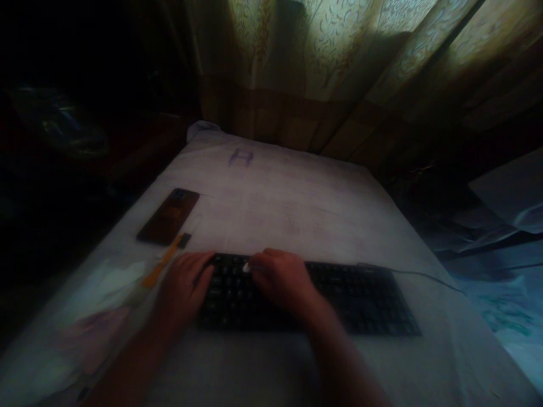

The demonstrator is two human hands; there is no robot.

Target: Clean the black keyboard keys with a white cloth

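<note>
A black keyboard [360,305] lies across the near part of the cloth-covered table. My left hand [184,282] grips its left end, with the fingers at the upper corner and the thumb over the side keys. Over the upper left keys, my right hand [282,277] is closed, its fingers pinching a small white thing [246,267]. Only the tip of that thing shows, so its kind is unclear. The right hand and forearm hide the keys beneath them. Beside my left hand lies an orange-handled tool [163,263] with a dark, squarish end, possibly a brush.
A brown phone [169,216] lies face down at the left. White crumpled material [99,282] and a pink cloth-like piece [95,336] are at the near left. The keyboard cable [424,275] runs off right. Patterned curtains [297,73] hang behind the table [288,198].
</note>
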